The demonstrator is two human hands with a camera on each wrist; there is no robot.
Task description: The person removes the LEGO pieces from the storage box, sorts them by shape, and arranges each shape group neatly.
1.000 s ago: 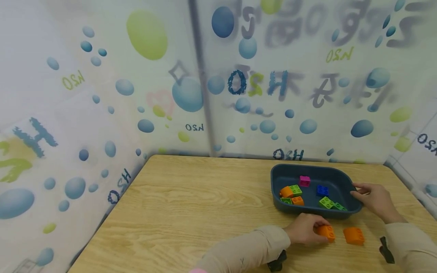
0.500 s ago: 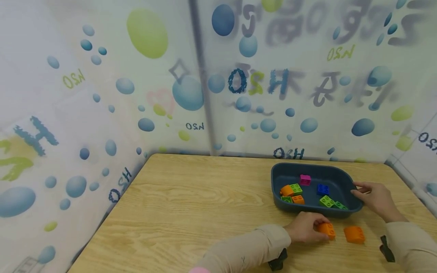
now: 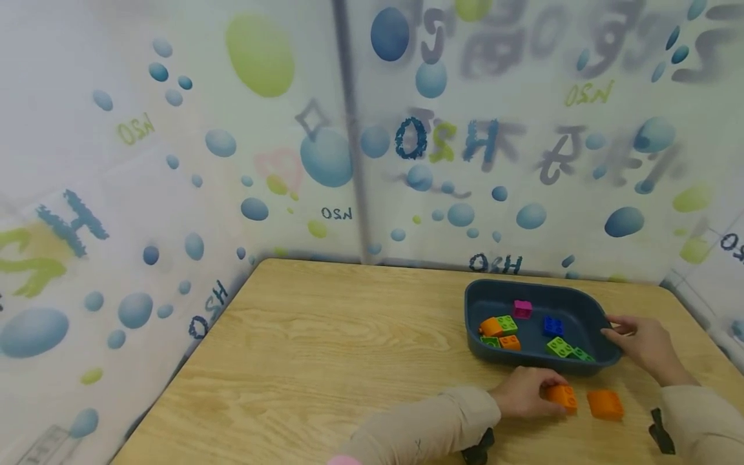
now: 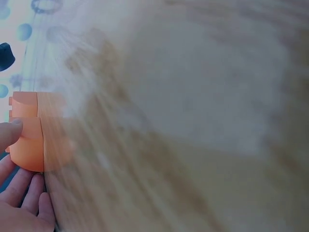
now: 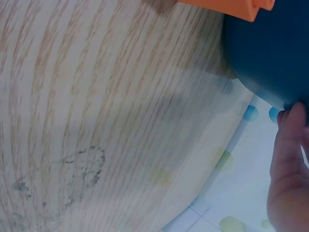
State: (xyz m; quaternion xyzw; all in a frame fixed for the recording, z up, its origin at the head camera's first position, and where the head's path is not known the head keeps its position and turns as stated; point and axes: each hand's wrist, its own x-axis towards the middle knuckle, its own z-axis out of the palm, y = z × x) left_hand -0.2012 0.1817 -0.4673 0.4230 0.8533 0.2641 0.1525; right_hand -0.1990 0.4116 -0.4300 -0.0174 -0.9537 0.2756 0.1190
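Observation:
My left hand point(image 3: 526, 392) holds an orange toy building brick point(image 3: 562, 399) on the table just in front of a dark blue tub point(image 3: 543, 368). In the left wrist view the thumb lies on that curved-sided brick point(image 4: 30, 147), with the other fingers beside it. A second orange brick point(image 3: 606, 405) sits a little to the right, apart from the hand. At the tub's right end, my right hand point(image 3: 645, 342) pinches the rim between thumb and fingers. The right wrist view shows its fingertips point(image 5: 295, 116) at the blue wall, partly cut off by the frame.
Inside the tub lie a pink brick point(image 3: 522, 309), a blue brick point(image 3: 553, 326), a lime green brick point(image 3: 560, 347) and several other green and orange ones. The wooden table point(image 3: 325, 336) extends left. A patterned wall covering point(image 3: 418, 213) stands behind it.
The head view has shifted slightly. Both hands, the orange bricks and the tub keep almost the same places relative to one another.

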